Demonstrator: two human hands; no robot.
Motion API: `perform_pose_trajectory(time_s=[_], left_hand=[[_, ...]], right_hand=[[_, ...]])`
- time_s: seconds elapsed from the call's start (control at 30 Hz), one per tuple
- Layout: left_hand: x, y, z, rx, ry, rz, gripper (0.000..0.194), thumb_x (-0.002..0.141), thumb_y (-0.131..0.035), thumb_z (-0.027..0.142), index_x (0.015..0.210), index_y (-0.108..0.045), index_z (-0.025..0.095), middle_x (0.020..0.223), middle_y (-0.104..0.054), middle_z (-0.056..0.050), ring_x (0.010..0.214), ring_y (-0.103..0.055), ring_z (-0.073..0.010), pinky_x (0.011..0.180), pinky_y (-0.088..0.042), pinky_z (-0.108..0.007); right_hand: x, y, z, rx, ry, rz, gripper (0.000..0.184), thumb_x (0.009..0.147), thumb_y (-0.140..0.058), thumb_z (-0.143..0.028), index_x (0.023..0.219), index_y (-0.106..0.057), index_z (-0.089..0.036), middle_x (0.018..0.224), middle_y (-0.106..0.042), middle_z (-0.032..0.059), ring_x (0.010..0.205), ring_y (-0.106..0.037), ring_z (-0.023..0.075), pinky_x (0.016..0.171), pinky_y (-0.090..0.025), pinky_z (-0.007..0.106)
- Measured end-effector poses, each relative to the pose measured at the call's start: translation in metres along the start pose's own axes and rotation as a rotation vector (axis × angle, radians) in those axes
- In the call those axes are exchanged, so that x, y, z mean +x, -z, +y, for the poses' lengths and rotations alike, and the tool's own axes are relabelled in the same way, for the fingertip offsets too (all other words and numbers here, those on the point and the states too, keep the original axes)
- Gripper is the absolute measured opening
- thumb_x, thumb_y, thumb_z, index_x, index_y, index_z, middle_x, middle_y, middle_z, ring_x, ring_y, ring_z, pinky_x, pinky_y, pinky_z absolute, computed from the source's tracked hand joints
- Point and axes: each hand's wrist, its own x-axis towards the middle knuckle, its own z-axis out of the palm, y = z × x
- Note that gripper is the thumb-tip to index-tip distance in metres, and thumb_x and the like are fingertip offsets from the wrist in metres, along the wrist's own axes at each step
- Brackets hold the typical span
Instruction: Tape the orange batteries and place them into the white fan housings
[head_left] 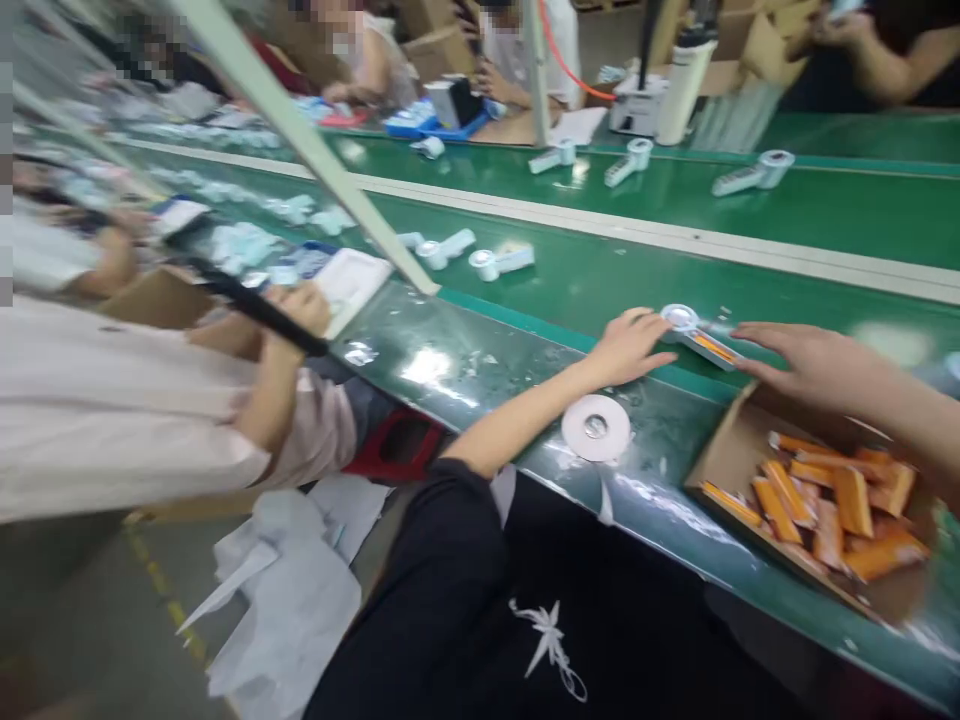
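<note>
A light-blue device (pixel 681 319) with a round head and a long open handle, shaped like a handheld fan casing, lies on the green belt in front of me. An orange oblong piece (pixel 714 346) sits in its handle. My left hand (pixel 630 347) is beside the round head, fingers apart and fingertips at its edge. My right hand (pixel 814 365) hovers at the handle's end, thumb and fingers stretched and spread. A cardboard box (pixel 720 440) beneath my right forearm contains several orange oblong pieces (pixel 851 500). A white tape roll (pixel 596 428) lies near my left forearm.
Several similar devices (pixel 504 261) lie along the green belt (pixel 600 262). A pale slanted post (pixel 315 150) rises at the left. A co-worker's hand (pixel 304 308) is by a white tray (pixel 356 285). Other people sit across the line. A red stool (pixel 397 445) stands at left.
</note>
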Motion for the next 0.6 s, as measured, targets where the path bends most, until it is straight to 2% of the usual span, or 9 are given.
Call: perform_pose_trajectory(time_s=[0.07,0.1,0.17,0.23,0.33,0.43,0.5,0.6], left_hand=[[-0.065,-0.011,-0.005,-0.158,-0.105,-0.099,0.038,0.102,-0.081,0.037,0.136,-0.075,0.020,0.142,-0.078,-0.014,0.145,-0.060,-0.0328,0.126,-0.048,-0.056],[-0.099,-0.014,-0.013,-0.193,-0.154,-0.137,0.042,0.098,-0.085,0.039,0.135,-0.076,0.021,0.143,-0.078,-0.013,0.145,-0.060,-0.0352,0.124,-0.050,-0.059],[-0.155,-0.015,-0.030,-0.164,-0.212,-0.140,0.057,0.095,-0.088,0.041,0.145,-0.070,0.021,0.157,-0.069,-0.016,0.148,-0.056,-0.0393,0.120,-0.054,-0.061],[-0.187,-0.009,-0.036,-0.078,-0.268,-0.123,0.052,0.095,-0.087,0.036,0.142,-0.071,0.020,0.160,-0.066,-0.015,0.148,-0.055,-0.0425,0.115,-0.057,-0.061],[-0.192,0.009,-0.016,0.012,-0.332,-0.003,0.034,0.098,-0.083,0.029,0.128,-0.074,0.018,0.146,-0.074,-0.016,0.140,-0.059,-0.0416,0.112,-0.060,-0.060],[-0.176,0.025,0.015,0.009,-0.318,0.258,0.034,0.099,-0.081,0.032,0.129,-0.072,0.017,0.131,-0.078,-0.016,0.143,-0.058,-0.0425,0.112,-0.061,-0.060],[-0.168,0.032,0.029,-0.002,-0.314,0.396,0.035,0.098,-0.080,0.026,0.131,-0.071,0.020,0.127,-0.078,-0.014,0.149,-0.056,-0.0436,0.113,-0.061,-0.064],[-0.167,0.033,0.035,-0.036,-0.304,0.501,0.037,0.094,-0.076,0.012,0.128,-0.070,0.024,0.123,-0.079,-0.009,0.151,-0.057,-0.0425,0.121,-0.054,-0.073]], right_hand=[[-0.062,0.035,-0.033,0.054,-0.074,-0.043,0.036,0.109,-0.063,-0.051,0.128,-0.081,-0.028,0.147,-0.076,0.0129,0.125,-0.078,0.0316,0.110,-0.065,0.051],[-0.084,0.044,-0.055,0.095,-0.105,-0.018,0.030,0.109,-0.064,-0.044,0.128,-0.081,-0.028,0.154,-0.072,0.0119,0.132,-0.076,0.0318,0.114,-0.064,0.053],[-0.111,0.046,-0.097,0.177,-0.128,0.035,0.023,0.108,-0.067,-0.036,0.123,-0.082,-0.028,0.152,-0.074,0.0113,0.133,-0.076,0.0306,0.113,-0.066,0.050],[-0.120,0.037,-0.129,0.257,-0.157,0.037,0.019,0.108,-0.068,-0.033,0.119,-0.082,-0.027,0.140,-0.080,0.0112,0.128,-0.079,0.0288,0.110,-0.067,0.046],[-0.114,0.015,-0.159,0.457,-0.344,-0.082,0.029,0.108,-0.067,-0.039,0.131,-0.078,-0.024,0.121,-0.085,0.0099,0.098,-0.084,0.0227,0.090,-0.070,0.037],[-0.098,-0.006,-0.182,0.814,-0.511,-0.356,0.060,0.102,-0.076,-0.055,0.150,-0.066,-0.021,0.106,-0.085,0.0058,0.064,-0.075,0.0144,0.063,-0.061,0.027],[-0.092,-0.021,-0.196,1.057,-0.481,-0.509,0.058,0.101,-0.075,-0.062,0.137,-0.073,-0.017,0.092,-0.083,0.0035,0.056,-0.069,0.0117,0.058,-0.056,0.024],[-0.095,-0.040,-0.211,1.220,-0.292,-0.585,0.048,0.108,-0.063,-0.059,0.103,-0.080,-0.015,0.075,-0.077,0.0025,0.054,-0.066,0.0105,0.057,-0.051,0.022]])
